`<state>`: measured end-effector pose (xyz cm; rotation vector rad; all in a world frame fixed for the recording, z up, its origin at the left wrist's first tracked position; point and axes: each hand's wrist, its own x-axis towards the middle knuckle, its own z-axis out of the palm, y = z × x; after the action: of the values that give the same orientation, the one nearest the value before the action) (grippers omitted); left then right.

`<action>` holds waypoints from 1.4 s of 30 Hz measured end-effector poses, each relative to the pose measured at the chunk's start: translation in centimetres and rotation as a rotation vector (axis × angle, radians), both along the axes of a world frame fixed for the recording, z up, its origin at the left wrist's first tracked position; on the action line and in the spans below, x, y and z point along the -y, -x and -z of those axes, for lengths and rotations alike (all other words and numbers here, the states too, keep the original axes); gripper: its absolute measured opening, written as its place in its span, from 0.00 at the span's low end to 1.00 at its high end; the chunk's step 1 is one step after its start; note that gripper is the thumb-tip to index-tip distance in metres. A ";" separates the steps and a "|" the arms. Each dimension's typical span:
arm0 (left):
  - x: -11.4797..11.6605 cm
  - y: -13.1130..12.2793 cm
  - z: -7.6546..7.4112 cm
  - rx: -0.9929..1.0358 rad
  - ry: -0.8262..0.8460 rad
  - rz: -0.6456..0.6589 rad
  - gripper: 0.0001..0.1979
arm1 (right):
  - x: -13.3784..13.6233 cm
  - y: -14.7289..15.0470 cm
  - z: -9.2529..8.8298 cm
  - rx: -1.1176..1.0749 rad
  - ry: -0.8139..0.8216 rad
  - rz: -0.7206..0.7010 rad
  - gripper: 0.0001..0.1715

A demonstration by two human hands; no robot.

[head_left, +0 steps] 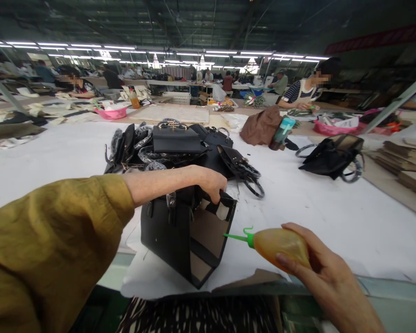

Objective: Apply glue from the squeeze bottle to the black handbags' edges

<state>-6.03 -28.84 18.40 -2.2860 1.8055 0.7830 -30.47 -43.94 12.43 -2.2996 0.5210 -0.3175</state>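
Observation:
A black handbag (166, 231) stands near the table's front edge, its open side facing right and showing a brown inner lining. My left hand (211, 182) reaches over it, with the fingers closed on its upper far edge. In my right hand (319, 268) is a squeeze bottle (280, 247) of amber liquid, lying nearly level. Its thin green nozzle points left, with the tip by the right edge of the bag's opening. Whether the tip touches the bag I cannot tell.
Behind the bag lies a pile of black handbags (176, 138) with plastic-wrapped handles. Another black bag (333, 157) rests at right, near stacked brown boards (405, 162). A brown cloth bundle (261, 125), a teal-lidded bottle (283, 132) and pink basins (111, 112) sit farther back. Co-workers sit beyond.

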 end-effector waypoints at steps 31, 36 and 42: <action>-1.2 5.0 -4.9 0.336 -0.135 -0.151 0.13 | 0.1 1.0 3.1 -0.125 -0.239 0.023 0.36; -1.4 5.7 -4.1 0.515 0.113 -0.108 0.09 | 1.2 0.0 3.5 -0.015 -0.315 0.102 0.34; -1.8 6.5 0.3 0.668 0.304 -0.019 0.09 | 2.7 -0.5 5.5 0.038 -0.370 0.121 0.34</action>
<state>-12.56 -27.07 18.13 -2.3285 1.6447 -0.2697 -29.95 -46.62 6.90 -1.9059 0.6436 -0.2947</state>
